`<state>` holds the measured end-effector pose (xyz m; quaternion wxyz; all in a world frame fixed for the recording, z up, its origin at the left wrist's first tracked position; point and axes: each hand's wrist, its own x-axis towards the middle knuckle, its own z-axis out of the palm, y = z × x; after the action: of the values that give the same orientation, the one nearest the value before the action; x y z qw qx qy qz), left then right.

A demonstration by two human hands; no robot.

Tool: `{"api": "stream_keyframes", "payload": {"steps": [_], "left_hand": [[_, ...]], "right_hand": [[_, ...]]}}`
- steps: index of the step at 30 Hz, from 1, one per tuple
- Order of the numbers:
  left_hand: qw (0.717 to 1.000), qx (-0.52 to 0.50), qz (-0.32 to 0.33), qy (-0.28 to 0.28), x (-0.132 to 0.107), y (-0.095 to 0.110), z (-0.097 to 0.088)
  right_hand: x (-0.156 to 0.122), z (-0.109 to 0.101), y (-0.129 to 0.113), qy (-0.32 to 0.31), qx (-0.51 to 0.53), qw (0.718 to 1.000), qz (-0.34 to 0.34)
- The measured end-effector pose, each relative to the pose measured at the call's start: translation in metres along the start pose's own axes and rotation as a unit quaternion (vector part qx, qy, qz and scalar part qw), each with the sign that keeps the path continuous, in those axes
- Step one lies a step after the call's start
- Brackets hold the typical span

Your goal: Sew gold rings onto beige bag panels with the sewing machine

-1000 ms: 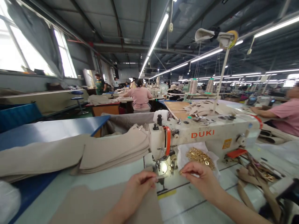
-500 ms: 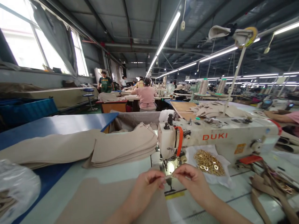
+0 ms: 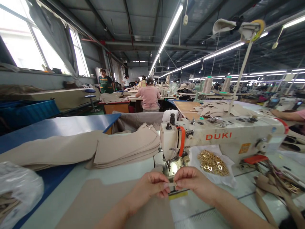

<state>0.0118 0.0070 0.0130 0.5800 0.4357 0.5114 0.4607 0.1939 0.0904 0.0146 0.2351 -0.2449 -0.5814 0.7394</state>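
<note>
A short beige strip (image 3: 172, 184) is stretched between my two hands, just in front of the needle area of the sewing machine (image 3: 197, 135). My left hand (image 3: 152, 186) pinches its left end, and my right hand (image 3: 190, 181) pinches the other end. Whether a metal ring sits on the strip is hidden by my fingers. Below my left hand and forearm lies a flat beige fabric panel (image 3: 95, 200). Gold metal rings (image 3: 212, 163) are heaped on a white cloth (image 3: 232, 178) to the right, beyond my right hand.
Stacked beige panels (image 3: 126, 146) lie left of the machine. A clear plastic bag (image 3: 21, 187) stands at the left edge. Brown straps (image 3: 269, 190) are piled at the right. A thread stand pole (image 3: 241, 76) rises behind the machine. Co-workers sit and stand farther back.
My hands have drawn a little closer together and slightly lower, with the strip now level between them. My right fingers have closed in around its end.
</note>
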Motion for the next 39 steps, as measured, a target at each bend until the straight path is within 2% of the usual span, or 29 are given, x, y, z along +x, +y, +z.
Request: {"api": "stream_keyframes", "payload": {"steps": [2,4,10,17,21,23,25,27,32,36,39], "left_hand": [[1.0,-0.002,-0.004,-0.006,0.0,-0.001,0.0],[1.0,0.0,-0.004,0.015,0.001,-0.002,0.0],[0.995,0.002,-0.001,0.103,0.005,-0.002,-0.001],[0.988,0.01,0.003,0.152,0.005,-0.003,-0.001],[0.984,-0.066,-0.022,0.165,0.004,-0.005,-0.005],[0.98,-0.11,-0.035,0.162,0.003,-0.005,-0.004],[0.982,-0.129,-0.044,0.131,0.002,-0.003,-0.002],[0.985,-0.127,-0.047,0.102,0.001,0.0,0.001],[0.989,-0.096,-0.049,0.099,-0.002,0.005,0.006],[0.993,-0.047,-0.032,0.1,-0.001,0.004,0.007],[0.994,0.022,0.003,0.111,0.002,-0.001,0.004]], "right_hand": [[0.002,0.005,0.004,-0.009,0.023,1.0,0.014],[0.007,0.011,0.011,-0.001,0.035,0.999,0.021],[0.017,0.014,0.023,0.085,0.006,0.996,-0.018],[0.03,0.023,0.032,0.066,-0.006,0.998,-0.023],[0.033,0.025,0.036,0.087,0.045,0.995,-0.009],[0.032,0.025,0.035,0.096,0.073,0.993,-0.004],[0.03,0.025,0.033,0.095,0.089,0.991,-0.005],[0.029,0.025,0.032,0.089,0.093,0.992,-0.011],[0.027,0.026,0.033,0.066,0.081,0.994,-0.01],[0.021,0.026,0.031,0.031,0.021,0.999,-0.036],[0.014,0.028,0.028,0.048,-0.095,0.988,-0.109]]}}
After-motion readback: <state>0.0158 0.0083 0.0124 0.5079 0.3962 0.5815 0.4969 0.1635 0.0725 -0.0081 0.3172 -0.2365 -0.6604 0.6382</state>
